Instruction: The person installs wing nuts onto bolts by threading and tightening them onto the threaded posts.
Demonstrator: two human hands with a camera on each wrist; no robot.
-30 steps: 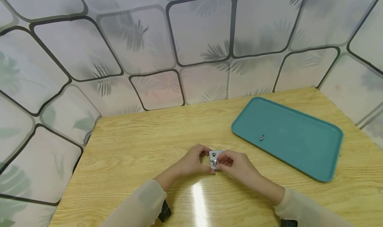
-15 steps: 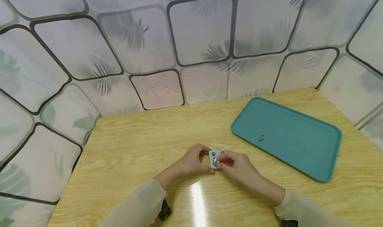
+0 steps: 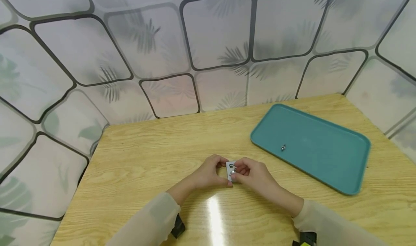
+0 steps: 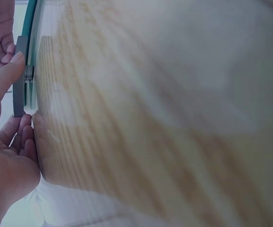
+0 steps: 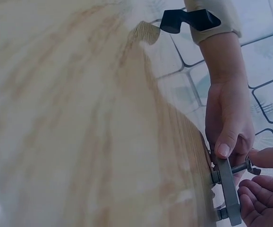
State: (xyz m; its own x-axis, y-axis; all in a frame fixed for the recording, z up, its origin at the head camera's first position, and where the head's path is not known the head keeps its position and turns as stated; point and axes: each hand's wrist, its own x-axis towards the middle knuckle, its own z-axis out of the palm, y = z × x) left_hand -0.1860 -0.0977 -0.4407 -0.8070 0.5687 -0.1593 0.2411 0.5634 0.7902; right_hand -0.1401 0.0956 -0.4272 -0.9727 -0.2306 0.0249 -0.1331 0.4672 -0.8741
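My left hand grips a small grey metal plate by its edges, thumb on the near side and fingers on the far side. Bolts pass through the plate, and their heads show on its underside in the right wrist view. On the threaded end of one bolt sits a wing nut. My right hand pinches that wing nut, its other fingers curled over the plate's right part, which they hide in the head view. In the left wrist view the plate stands edge-on.
A teal tray lies to the right on the wooden table. Near the tray's left edge is another small wing nut. Patterned fabric hangs behind and beside the table.
My right hand has shifted slightly up and over the plate, now covering its upper right corner and the hardware there. The left hand keeps its hold almost unmoved.
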